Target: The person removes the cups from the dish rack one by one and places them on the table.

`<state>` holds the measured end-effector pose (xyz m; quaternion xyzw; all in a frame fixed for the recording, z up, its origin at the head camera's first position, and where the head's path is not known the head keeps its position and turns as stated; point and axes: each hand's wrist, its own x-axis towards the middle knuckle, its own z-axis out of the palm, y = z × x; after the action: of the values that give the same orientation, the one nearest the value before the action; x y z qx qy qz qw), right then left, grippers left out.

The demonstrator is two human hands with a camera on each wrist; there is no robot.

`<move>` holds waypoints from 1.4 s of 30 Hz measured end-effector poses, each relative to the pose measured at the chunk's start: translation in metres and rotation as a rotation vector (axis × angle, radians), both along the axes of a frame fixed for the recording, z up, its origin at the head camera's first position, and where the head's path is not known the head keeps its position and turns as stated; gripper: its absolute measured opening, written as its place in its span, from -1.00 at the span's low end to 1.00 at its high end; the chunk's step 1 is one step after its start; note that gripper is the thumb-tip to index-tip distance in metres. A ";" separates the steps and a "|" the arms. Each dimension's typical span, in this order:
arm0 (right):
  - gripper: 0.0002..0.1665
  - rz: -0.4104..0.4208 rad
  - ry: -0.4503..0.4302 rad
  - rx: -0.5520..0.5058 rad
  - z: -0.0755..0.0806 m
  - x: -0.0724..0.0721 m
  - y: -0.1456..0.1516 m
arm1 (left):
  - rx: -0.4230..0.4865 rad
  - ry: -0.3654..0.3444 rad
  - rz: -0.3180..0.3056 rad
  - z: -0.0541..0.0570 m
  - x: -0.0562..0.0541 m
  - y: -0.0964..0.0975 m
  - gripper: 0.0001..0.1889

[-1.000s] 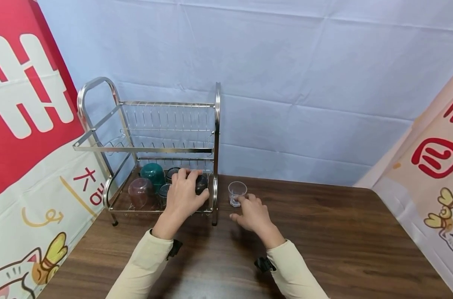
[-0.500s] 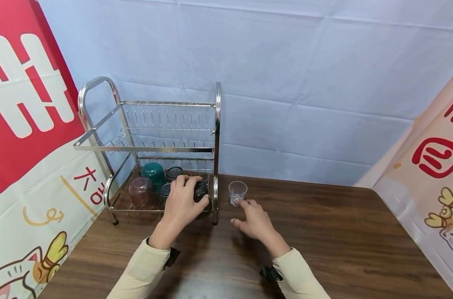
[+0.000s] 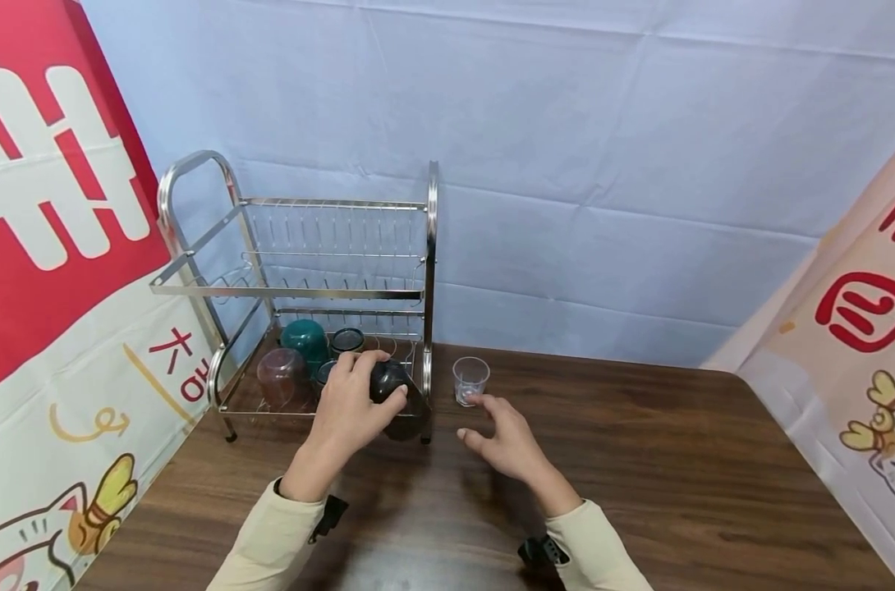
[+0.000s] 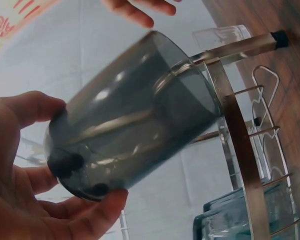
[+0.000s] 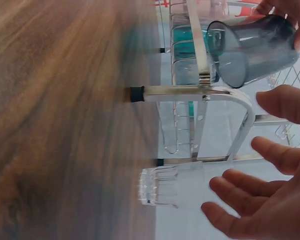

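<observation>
My left hand [image 3: 350, 408] grips a dark grey see-through cup [image 4: 135, 120] by its base end, fingertips spread round the bottom. The cup is tilted, its mouth pointing down and to the right in the head view, just in front of the rack's lower right corner. My right hand [image 3: 508, 437] is held with fingers spread and nothing between them. Just beyond its fingertips a small clear glass [image 3: 470, 379] stands upright on the table, to the right of the rack. The right wrist view shows the same clear glass [image 5: 170, 186] below the fingers.
A two-tier metal dish rack [image 3: 307, 293] stands at the back left. Its lower tier holds a pinkish cup [image 3: 281, 377], a teal cup [image 3: 305, 341] and dark cups [image 3: 347, 340]. The wooden table [image 3: 640, 468] reaches right, with a pale cloth [image 3: 603, 164] behind.
My left hand has lifted the dark grey cup out of the lower tier, toward me, and tilted it. The right hand has drawn slightly back from the clear glass, which stays put.
</observation>
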<state>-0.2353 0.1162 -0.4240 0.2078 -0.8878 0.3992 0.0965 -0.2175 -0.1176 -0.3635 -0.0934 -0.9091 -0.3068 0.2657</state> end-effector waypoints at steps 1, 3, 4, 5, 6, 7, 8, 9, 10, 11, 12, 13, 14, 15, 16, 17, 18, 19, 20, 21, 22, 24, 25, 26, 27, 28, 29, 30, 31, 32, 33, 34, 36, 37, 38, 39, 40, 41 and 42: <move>-0.47 0.007 -0.003 -0.026 -0.001 -0.001 0.000 | 0.012 -0.013 0.000 0.000 0.000 -0.001 -0.54; -0.46 0.017 -0.011 -0.073 -0.002 -0.002 0.000 | 0.035 -0.035 -0.004 -0.001 0.001 -0.002 -0.54; -0.46 0.022 -0.018 -0.094 -0.003 -0.002 0.001 | 0.046 -0.045 -0.007 -0.002 0.002 -0.003 -0.55; -0.46 0.026 -0.024 -0.110 -0.004 -0.003 0.001 | 0.056 -0.054 -0.010 -0.002 0.002 -0.004 -0.55; -0.46 0.030 -0.031 -0.127 -0.004 -0.003 0.001 | 0.064 -0.063 -0.013 -0.003 0.002 -0.004 -0.55; -0.46 0.033 -0.033 -0.136 -0.005 -0.002 0.001 | 0.072 -0.071 -0.014 -0.004 0.003 -0.005 -0.55; -0.47 0.038 -0.035 -0.146 -0.005 -0.002 0.001 | 0.081 -0.078 -0.015 -0.004 0.003 -0.005 -0.55; -0.47 0.043 -0.034 -0.156 -0.006 -0.002 0.001 | 0.090 -0.084 -0.016 -0.005 0.003 -0.005 -0.55; -0.47 0.046 -0.030 -0.161 -0.006 -0.002 0.001 | 0.096 -0.088 -0.016 -0.006 0.004 -0.005 -0.54; -0.47 0.051 -0.024 -0.169 -0.006 -0.002 0.001 | 0.103 -0.091 -0.017 -0.006 0.004 -0.005 -0.54; -0.47 0.055 -0.019 -0.177 -0.006 -0.003 0.001 | 0.109 -0.091 -0.019 -0.007 0.004 -0.005 -0.54; -0.47 0.058 -0.013 -0.182 -0.006 -0.003 0.001 | 0.115 -0.089 -0.022 -0.007 0.004 -0.006 -0.54; -0.47 0.063 -0.008 -0.188 -0.006 -0.003 0.001 | 0.122 -0.088 -0.026 -0.008 0.004 -0.006 -0.54; -0.47 0.066 -0.001 -0.191 -0.005 -0.003 0.000 | 0.127 -0.087 -0.030 -0.009 0.004 -0.006 -0.54; -0.46 0.070 0.003 -0.190 -0.005 -0.004 0.000 | 0.132 -0.086 -0.035 -0.010 0.004 -0.006 -0.54; -0.46 0.075 0.007 -0.192 -0.004 -0.004 0.000 | 0.139 -0.084 -0.039 -0.011 0.004 -0.006 -0.54; -0.45 0.080 0.009 -0.197 -0.004 -0.004 0.000 | 0.146 -0.084 -0.045 -0.013 0.004 -0.007 -0.54; -0.44 0.083 0.011 -0.197 -0.003 -0.003 0.000 | 0.152 -0.083 -0.049 -0.014 0.004 -0.007 -0.55; -0.43 0.087 0.011 -0.200 -0.003 -0.003 0.000 | 0.160 -0.083 -0.054 -0.015 0.004 -0.007 -0.56; -0.43 0.091 0.010 -0.202 -0.003 -0.003 0.000 | 0.166 -0.084 -0.058 -0.017 0.004 -0.007 -0.56; -0.42 0.094 0.008 -0.204 -0.003 -0.003 0.001 | 0.174 -0.084 -0.062 -0.019 0.004 -0.007 -0.57; -0.42 0.105 -0.009 -0.226 -0.003 -0.001 0.001 | 0.189 -0.086 -0.069 -0.022 0.004 -0.008 -0.58; -0.41 0.115 -0.024 -0.245 -0.003 -0.001 0.001 | 0.197 -0.086 -0.075 -0.024 0.005 -0.008 -0.58; -0.42 0.128 -0.044 -0.276 -0.004 0.000 0.001 | 0.206 -0.087 -0.080 -0.026 0.005 -0.008 -0.59; -0.43 0.146 -0.066 -0.315 -0.005 0.001 0.001 | 0.218 -0.086 -0.087 -0.027 0.006 -0.007 -0.59; -0.43 0.166 -0.099 -0.361 -0.002 0.004 0.001 | 0.232 -0.083 -0.096 -0.029 0.006 -0.007 -0.60; -0.44 0.184 -0.133 -0.410 0.000 0.006 0.001 | 0.246 -0.077 -0.106 -0.031 0.006 -0.007 -0.60; -0.46 0.197 -0.162 -0.457 0.000 0.006 0.002 | 0.262 -0.070 -0.116 -0.033 0.006 -0.007 -0.60; -0.47 0.211 -0.196 -0.511 -0.001 0.007 0.003 | 0.279 -0.063 -0.126 -0.035 0.006 -0.006 -0.61; -0.47 0.220 -0.228 -0.563 -0.001 0.007 0.003 | 0.297 -0.057 -0.138 -0.036 0.006 -0.006 -0.61; -0.47 0.227 -0.259 -0.612 0.000 0.007 0.004 | 0.318 -0.053 -0.149 -0.038 0.006 -0.005 -0.62; -0.47 0.227 -0.294 -0.653 0.000 0.007 0.004 | 0.337 -0.049 -0.158 -0.040 0.006 -0.005 -0.63; -0.46 0.228 -0.347 -0.724 -0.006 0.004 0.005 | 0.376 -0.051 -0.172 -0.045 0.006 -0.003 -0.64; -0.45 0.232 -0.376 -0.758 -0.005 0.004 0.005 | 0.397 -0.054 -0.179 -0.047 0.007 -0.002 -0.64; -0.44 0.237 -0.398 -0.783 -0.005 0.004 0.005 | 0.415 -0.057 -0.183 -0.049 0.007 -0.002 -0.65; -0.44 0.240 -0.417 -0.799 -0.004 0.004 0.005 | 0.432 -0.061 -0.186 -0.051 0.006 -0.001 -0.66; -0.44 0.243 -0.430 -0.809 -0.005 0.004 0.005 | 0.445 -0.061 -0.191 -0.054 0.006 0.000 -0.65; -0.43 0.248 -0.440 -0.817 -0.005 0.005 0.006 | 0.457 -0.064 -0.195 -0.056 0.006 0.001 -0.65; -0.42 0.253 -0.448 -0.822 -0.005 0.005 0.006 | 0.465 -0.066 -0.198 -0.058 0.006 0.002 -0.65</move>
<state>-0.2306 0.1220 -0.4287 0.1679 -0.6233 0.7603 -0.0721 -0.2118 -0.1155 -0.4213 -0.1081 -0.8086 -0.5352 0.2189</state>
